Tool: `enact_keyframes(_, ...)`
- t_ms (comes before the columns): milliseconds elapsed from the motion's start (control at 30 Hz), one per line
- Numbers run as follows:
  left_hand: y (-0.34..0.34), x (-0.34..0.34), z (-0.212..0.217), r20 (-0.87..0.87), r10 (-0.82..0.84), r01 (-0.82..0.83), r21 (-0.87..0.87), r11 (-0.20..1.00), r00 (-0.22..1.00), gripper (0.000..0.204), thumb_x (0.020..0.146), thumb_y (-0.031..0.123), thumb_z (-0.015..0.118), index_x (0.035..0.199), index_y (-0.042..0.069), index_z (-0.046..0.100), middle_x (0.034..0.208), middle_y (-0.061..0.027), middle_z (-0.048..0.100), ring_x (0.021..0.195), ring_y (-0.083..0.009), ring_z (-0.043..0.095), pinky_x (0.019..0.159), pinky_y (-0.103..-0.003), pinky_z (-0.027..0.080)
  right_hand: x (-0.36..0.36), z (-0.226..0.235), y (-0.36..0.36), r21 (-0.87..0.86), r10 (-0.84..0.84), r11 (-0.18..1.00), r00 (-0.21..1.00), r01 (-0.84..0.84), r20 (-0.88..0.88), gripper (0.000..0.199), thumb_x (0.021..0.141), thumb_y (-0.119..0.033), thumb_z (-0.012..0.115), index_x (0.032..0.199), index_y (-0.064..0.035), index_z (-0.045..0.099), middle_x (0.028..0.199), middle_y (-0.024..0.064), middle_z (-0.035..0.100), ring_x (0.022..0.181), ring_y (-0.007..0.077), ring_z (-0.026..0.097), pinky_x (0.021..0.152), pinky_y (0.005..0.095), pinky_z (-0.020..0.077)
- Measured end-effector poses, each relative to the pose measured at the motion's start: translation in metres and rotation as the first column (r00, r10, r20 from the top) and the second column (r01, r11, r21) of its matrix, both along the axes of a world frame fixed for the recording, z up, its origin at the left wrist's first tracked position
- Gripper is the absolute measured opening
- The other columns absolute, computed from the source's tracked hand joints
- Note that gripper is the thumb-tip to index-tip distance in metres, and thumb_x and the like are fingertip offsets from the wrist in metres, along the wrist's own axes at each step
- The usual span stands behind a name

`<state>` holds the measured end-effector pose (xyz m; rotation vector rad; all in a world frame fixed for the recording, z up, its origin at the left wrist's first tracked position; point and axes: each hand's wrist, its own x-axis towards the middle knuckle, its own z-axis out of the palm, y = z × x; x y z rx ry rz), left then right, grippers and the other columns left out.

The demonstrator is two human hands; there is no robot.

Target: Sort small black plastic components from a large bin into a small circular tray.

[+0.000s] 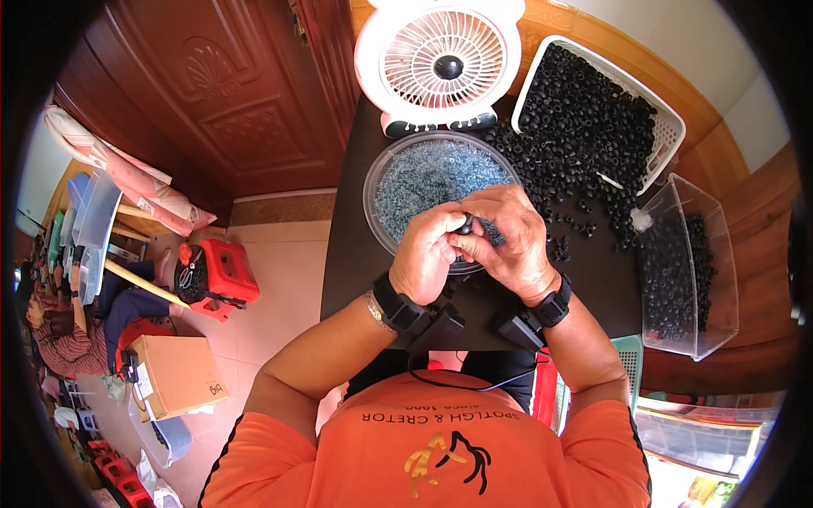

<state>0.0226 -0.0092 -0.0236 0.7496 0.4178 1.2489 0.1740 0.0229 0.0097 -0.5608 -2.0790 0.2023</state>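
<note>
**First:** And here the action is all at the fingertips: a small black piece sits between the two hands, above the near side of a round tub.

**Second:** What's the left hand doing there?

**First:** Pinching it, thumb and fingertips together, presumably to steady something so small.

**Second:** And the right hand?

**First:** Curled in from the other side, thumb and fingers drawn close about the piece. Whether they grip it too, one cannot tell; the fingers hide the contact.

**Second:** Why over the tub?

**First:** Probably handy: its tiny bluish pieces lie right under the hands, and anything dropped could land there.

**Second:** Look right: a white basket, black pieces running out across the dark table!

**First:** Within easy reach, it seems. A clear box with more black ones stands at the right edge, while the fan sits behind the tub, facing the person, likely for cooling.
</note>
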Motion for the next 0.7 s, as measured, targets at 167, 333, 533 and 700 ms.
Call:
enact_keyframes(167, 0.001, 0.001, 0.002, 0.008, -0.020, 0.020, 0.010, 1.000, 1.000, 0.028, 0.092, 0.023, 0.042, 0.097, 0.000, 0.057, 0.086, -0.0065, 0.059, 0.077, -0.0144, 0.056, 0.068, -0.027, 0.045, 0.000, 0.000, -0.001, 0.011, -0.033, 0.999, 0.999, 0.033, -0.008, 0.038, 0.065, -0.013, 0.078, 0.098, -0.0061, 0.062, 0.093, 0.0073, 0.064, 0.085, 0.0262, 0.060, 0.075, 0.0365, 0.0495)
enact_keyframes(333, -0.001, 0.001, 0.006, -0.057, -0.042, 0.039, -0.047, 0.998, 0.997, 0.027, 0.094, 0.027, 0.046, 0.092, 0.003, 0.058, 0.083, -0.0055, 0.062, 0.072, -0.0134, 0.060, 0.063, -0.024, 0.047, 0.006, 0.000, 0.004, 0.023, -0.081, 0.996, 0.996, 0.082, -0.043, 0.036, 0.068, -0.015, 0.078, 0.098, -0.0038, 0.061, 0.093, 0.0091, 0.064, 0.086, 0.0280, 0.061, 0.075, 0.0366, 0.0499)
enact_keyframes(533, -0.007, 0.000, 0.013, -0.194, 0.045, -0.046, 0.000, 0.999, 0.980, 0.030, 0.095, 0.028, 0.043, 0.091, 0.002, 0.058, 0.077, -0.0044, 0.059, 0.063, -0.0106, 0.055, 0.056, -0.022, 0.040, 0.005, 0.004, 0.000, 0.044, -0.057, 0.997, 0.998, 0.057, -0.014, 0.035, 0.070, -0.017, 0.076, 0.098, -0.0027, 0.061, 0.093, 0.0107, 0.064, 0.085, 0.0288, 0.061, 0.074, 0.0372, 0.0500)
enact_keyframes(700, -0.009, 0.005, 0.015, -0.229, 0.107, -0.112, -0.009, 0.994, 0.967, 0.026, 0.094, 0.026, 0.045, 0.082, 0.006, 0.056, 0.068, -0.0012, 0.056, 0.055, -0.0079, 0.053, 0.048, -0.019, 0.036, 0.003, 0.002, -0.003, 0.059, -0.080, 0.995, 0.997, 0.080, -0.001, 0.034, 0.070, -0.014, 0.075, 0.098, -0.0021, 0.060, 0.092, 0.0116, 0.063, 0.084, 0.0296, 0.060, 0.074, 0.0375, 0.0498)
